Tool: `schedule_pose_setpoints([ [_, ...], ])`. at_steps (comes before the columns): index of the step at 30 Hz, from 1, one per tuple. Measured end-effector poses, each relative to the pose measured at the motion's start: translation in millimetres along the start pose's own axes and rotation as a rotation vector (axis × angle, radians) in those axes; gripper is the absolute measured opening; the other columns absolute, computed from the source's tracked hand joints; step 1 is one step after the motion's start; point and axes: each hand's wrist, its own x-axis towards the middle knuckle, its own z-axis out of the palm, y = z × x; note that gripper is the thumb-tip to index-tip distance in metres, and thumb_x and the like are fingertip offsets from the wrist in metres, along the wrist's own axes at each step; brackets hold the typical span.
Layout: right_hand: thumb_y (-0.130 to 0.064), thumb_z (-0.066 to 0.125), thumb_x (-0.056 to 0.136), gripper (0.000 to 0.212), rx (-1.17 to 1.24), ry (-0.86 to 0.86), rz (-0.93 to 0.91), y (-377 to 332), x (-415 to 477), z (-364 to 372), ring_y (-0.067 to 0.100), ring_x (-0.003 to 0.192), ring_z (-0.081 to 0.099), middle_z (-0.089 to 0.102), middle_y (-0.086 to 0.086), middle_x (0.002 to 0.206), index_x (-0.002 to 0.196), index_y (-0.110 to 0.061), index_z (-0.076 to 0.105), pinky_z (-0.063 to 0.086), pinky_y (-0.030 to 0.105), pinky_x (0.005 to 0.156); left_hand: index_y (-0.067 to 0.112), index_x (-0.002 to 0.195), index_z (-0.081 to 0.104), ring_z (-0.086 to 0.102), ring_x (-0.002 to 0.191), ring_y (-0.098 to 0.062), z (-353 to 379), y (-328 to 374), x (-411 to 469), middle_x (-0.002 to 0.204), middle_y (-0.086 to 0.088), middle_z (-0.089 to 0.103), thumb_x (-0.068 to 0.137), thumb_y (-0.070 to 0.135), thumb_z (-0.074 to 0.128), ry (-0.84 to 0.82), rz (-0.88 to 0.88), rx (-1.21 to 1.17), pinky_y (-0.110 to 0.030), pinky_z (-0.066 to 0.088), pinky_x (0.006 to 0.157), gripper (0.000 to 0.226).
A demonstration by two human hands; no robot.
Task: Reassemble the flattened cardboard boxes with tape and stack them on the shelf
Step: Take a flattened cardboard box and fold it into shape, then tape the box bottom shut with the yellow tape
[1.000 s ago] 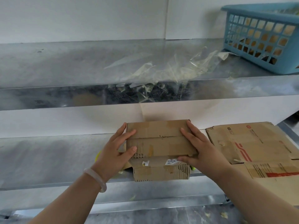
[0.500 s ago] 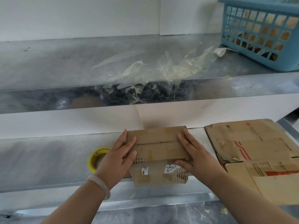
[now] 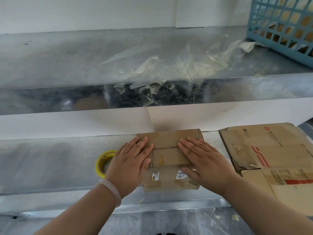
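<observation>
Now we press both palms flat on the small brown cardboard box (image 3: 166,141), which sits on the lower grey metal shelf (image 3: 50,160) with its front face close to the shelf's front edge. Our left hand (image 3: 130,165) lies on the left part of the box top, fingers straight and slightly spread, the thumb resting along the near flap. Our right hand (image 3: 206,165) lies on the right part in the same way, fingers straight and pointing towards the seam where the two top flaps meet, the thumb reaching down over the front face. Neither hand curls round anything; both simply bear down on the closed flaps. Two small white stickers show on the front face between our wrists.

Just left of the box, partly hidden behind our left hand, a yellow-rimmed roll of tape (image 3: 103,162) lies flat on the shelf. To the right, apart from the box, flattened brown cardboard boxes (image 3: 271,150) with red printing lie overlapping on the same shelf. A pale translucent bangle (image 3: 110,189) circles our left wrist.

On the upper metal shelf (image 3: 59,61) a tangle of crumpled clear tape strips (image 3: 169,70) hangs over the front edge, and a light blue plastic lattice basket (image 3: 281,26) stands at the far right.
</observation>
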Motion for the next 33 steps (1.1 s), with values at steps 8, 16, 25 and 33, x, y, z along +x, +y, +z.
schedule_pose_setpoints([
  [8,-0.060,0.038,0.092,0.068,-0.009,-0.024,0.028,-1,2,0,0.016,0.137,0.042,0.047,-0.003,0.148,0.144,-0.018,0.047,0.027,0.037,0.113,0.033,0.127,0.058,0.048,0.119,-0.001,4,-53,-30,0.128,0.021,0.054,0.083,0.064,0.035,0.103,-0.295,-0.489,-0.023,0.036,0.104,0.058],
  [16,-0.060,0.042,0.091,0.067,0.026,0.008,0.048,-5,2,0,0.013,0.139,0.040,0.046,-0.006,0.148,0.144,-0.018,0.049,0.028,0.039,0.114,0.029,0.080,0.074,0.068,0.081,-0.018,49,-106,-68,0.078,0.012,0.070,0.070,0.046,0.046,-0.069,-0.167,0.020,-0.030,0.044,0.085,0.035],
  [25,-0.059,0.046,0.089,0.067,-0.006,0.036,0.072,-10,2,4,0.015,0.138,0.042,0.048,-0.006,0.147,0.142,-0.018,0.051,0.026,0.039,0.115,0.058,0.089,0.062,0.059,0.083,0.005,-92,-52,-19,0.094,0.025,0.065,0.077,0.054,0.050,0.236,-0.219,-0.871,-0.010,0.045,0.071,0.017],
  [33,-0.058,0.045,0.090,0.066,-0.021,0.044,0.060,-11,0,3,0.019,0.138,0.043,0.050,-0.002,0.146,0.142,-0.018,0.051,0.028,0.042,0.112,0.025,0.105,0.067,0.061,0.089,-0.009,-86,26,72,0.090,0.010,0.066,0.095,0.034,0.054,-0.162,-0.078,-0.773,-0.026,0.045,0.076,0.019],
])
